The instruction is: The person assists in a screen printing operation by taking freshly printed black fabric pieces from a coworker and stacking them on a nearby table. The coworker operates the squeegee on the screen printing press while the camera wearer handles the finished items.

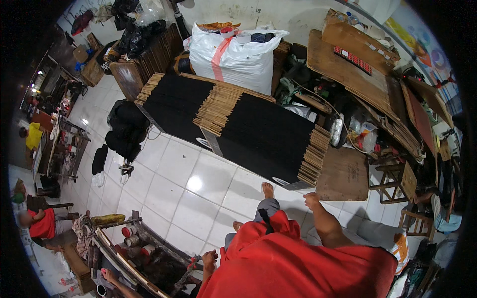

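My left hand [209,259] hangs low beside my red shirt, fingers loosely curled, with no object visible in it. It is nearest to the end of a dark work stand holding several jars [133,240]. My right hand [312,199] is held out in front, its fingers curled in and nothing showing in them. Just beyond it stand the closely packed wooden boards [314,155], in two rows side by side. Black fabric [271,133] covers their middles, while their bare wooden ends stick out. A brown flat board [343,174] lies on the floor to the right of them.
A big white sack [231,57] stands behind the boards. Black bundled fabric [126,130] lies on the tiles at left. Wooden stools [395,183] and leaning panels crowd the right. A person in red [43,223] sits far left; another person's arm [119,284] reaches in at lower left.
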A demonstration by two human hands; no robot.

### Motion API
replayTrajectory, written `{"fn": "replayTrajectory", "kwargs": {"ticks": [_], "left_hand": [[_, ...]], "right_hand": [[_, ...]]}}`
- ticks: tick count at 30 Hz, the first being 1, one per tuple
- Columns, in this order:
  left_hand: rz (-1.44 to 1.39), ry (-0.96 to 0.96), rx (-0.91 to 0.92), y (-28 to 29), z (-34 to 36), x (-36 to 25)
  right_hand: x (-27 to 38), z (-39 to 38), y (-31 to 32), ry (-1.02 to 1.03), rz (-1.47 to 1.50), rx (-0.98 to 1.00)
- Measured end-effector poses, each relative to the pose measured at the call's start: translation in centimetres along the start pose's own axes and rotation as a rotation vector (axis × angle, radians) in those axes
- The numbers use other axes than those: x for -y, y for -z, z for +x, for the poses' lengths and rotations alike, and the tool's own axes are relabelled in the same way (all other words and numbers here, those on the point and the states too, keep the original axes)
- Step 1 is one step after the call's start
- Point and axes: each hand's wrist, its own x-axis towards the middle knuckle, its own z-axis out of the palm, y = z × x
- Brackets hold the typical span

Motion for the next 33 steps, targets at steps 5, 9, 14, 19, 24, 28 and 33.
{"fn": "replayTrajectory", "kwargs": {"ticks": [5, 9, 14, 19, 24, 28, 33], "left_hand": [[-0.168, -0.041, 0.102, -1.8, -0.2, -0.7], [0.164, -0.176, 0.044, -6.2, -1.2, -6.3], [0.019, -0.263, -0.053, -11.4, -5.0, -15.1], [0.042, -0.256, -0.014, -10.9, -5.1, -16.7], [0.160, -0.113, -0.056, -6.5, -2.8, -11.2], [0.011, -0.165, 0.053, -4.1, -2.3, -6.9], [0.035, -0.177, 0.057, -4.0, -2.6, -6.1]], "right_hand": [[2.5, 6.4, 2.6, -0.228, 0.255, 0.081], [2.5, 10.6, 2.5, -0.365, 0.420, 0.063], [1.2, 13.6, 2.5, -0.360, 0.537, 0.066], [1.3, 14.0, 2.7, -0.267, 0.667, 0.043], [2.9, 13.5, 2.9, -0.281, 0.616, -0.003], [3.7, 12.8, 2.9, -0.250, 0.628, 0.013], [3.7, 12.7, 3.3, -0.234, 0.615, 0.076]]}}
